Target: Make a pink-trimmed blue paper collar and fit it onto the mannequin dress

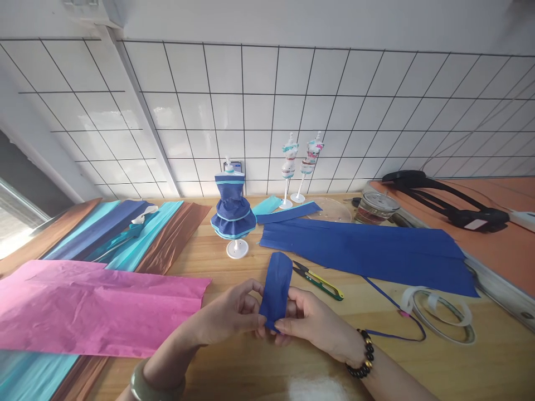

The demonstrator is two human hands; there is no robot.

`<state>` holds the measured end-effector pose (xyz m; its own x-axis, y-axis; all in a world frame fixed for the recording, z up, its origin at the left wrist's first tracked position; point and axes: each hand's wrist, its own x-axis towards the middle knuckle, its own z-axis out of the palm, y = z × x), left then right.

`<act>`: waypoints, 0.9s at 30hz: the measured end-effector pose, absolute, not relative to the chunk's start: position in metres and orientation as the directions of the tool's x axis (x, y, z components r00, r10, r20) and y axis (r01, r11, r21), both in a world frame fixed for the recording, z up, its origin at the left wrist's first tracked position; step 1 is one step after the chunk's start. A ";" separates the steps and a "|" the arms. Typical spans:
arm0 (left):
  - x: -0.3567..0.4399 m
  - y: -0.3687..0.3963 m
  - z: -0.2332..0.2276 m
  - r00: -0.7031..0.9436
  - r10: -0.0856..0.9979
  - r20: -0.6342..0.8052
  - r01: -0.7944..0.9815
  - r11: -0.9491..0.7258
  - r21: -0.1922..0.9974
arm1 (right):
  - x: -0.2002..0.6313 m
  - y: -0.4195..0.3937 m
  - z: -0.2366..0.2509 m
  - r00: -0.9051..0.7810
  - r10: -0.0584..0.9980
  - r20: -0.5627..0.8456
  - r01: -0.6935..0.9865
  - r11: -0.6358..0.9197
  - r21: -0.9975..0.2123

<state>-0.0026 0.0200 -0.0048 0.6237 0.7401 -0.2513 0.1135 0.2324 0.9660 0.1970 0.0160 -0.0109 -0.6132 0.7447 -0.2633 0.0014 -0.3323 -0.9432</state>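
A small white mannequin stand wearing a dark blue ruffled paper dress (232,214) is standing on the wooden table (480,362) behind the hands. To its right, a large sheet of dark blue crepe paper (368,250) is lying flat, and yellow-handled thread snips (320,280) are lying between that sheet and the hands. A roll of clear tape (438,314) is resting near the right forearm, with a thin blue paper strip (397,334) curling beside it. A pink crepe paper sheet (92,306) is covering the table to the left, its edge just beside the left wrist.

The left hand (228,317) and the right hand (313,323) are both pinching the lower end of a narrow folded dark blue crepe paper strip (276,289), which is rising upright between them above the table.

Bare table is showing in front of the hands and at the near right.
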 end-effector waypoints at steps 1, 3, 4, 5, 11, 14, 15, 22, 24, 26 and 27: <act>-0.003 0.020 -0.005 0.627 0.738 -0.248 0.105 0.236 0.966 | 0.197 0.016 -0.011 -0.612 0.746 -0.262 0.001 -0.330 -0.944; -0.003 0.020 -0.004 0.630 0.737 -0.244 0.086 0.246 0.965 | 0.197 0.017 -0.011 -0.609 0.749 -0.260 0.003 -0.326 -0.946; -0.003 0.020 -0.004 0.631 0.737 -0.242 0.078 0.250 0.965 | 0.197 0.017 -0.011 -0.606 0.752 -0.260 0.004 -0.324 -0.946; -0.003 0.020 -0.004 0.630 0.739 -0.239 0.069 0.253 0.965 | 0.197 0.017 -0.011 -0.603 0.754 -0.260 0.006 -0.322 -0.947; -0.003 0.021 -0.006 0.545 0.809 -0.221 0.042 0.237 0.971 | 0.197 0.016 -0.010 -0.557 0.798 -0.230 -0.009 -0.283 -0.959; 0.000 0.022 -0.010 0.449 0.860 -0.244 0.057 0.244 0.968 | 0.195 0.017 -0.007 -0.475 0.862 -0.178 -0.016 -0.211 -0.977; 0.002 0.022 -0.011 0.433 0.867 -0.247 0.055 0.248 0.967 | 0.195 0.017 -0.007 -0.433 0.887 -0.158 -0.008 -0.179 -0.984; 0.020 0.019 -0.012 0.434 0.874 -0.218 -0.011 0.247 0.969 | 0.187 0.012 -0.011 -0.295 0.952 -0.086 -0.022 -0.096 -0.995; 0.021 0.019 -0.013 0.410 0.886 -0.218 -0.036 0.254 0.967 | 0.184 0.011 -0.012 -0.285 0.954 -0.098 -0.026 -0.110 -0.994; 0.020 0.019 -0.014 0.387 0.893 -0.231 -0.040 0.266 0.963 | 0.182 0.010 -0.012 -0.266 0.958 -0.103 -0.023 -0.113 -0.993; 0.020 0.019 -0.015 0.381 0.894 -0.237 -0.047 0.275 0.960 | 0.181 0.010 -0.012 -0.259 0.960 -0.105 -0.017 -0.113 -0.993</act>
<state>0.0197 0.0189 -0.0153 0.3807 0.8937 -0.2375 -0.0470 0.2751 0.9603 0.1813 0.0101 -0.0121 -0.2590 0.9601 -0.1051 -0.0173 -0.1135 -0.9934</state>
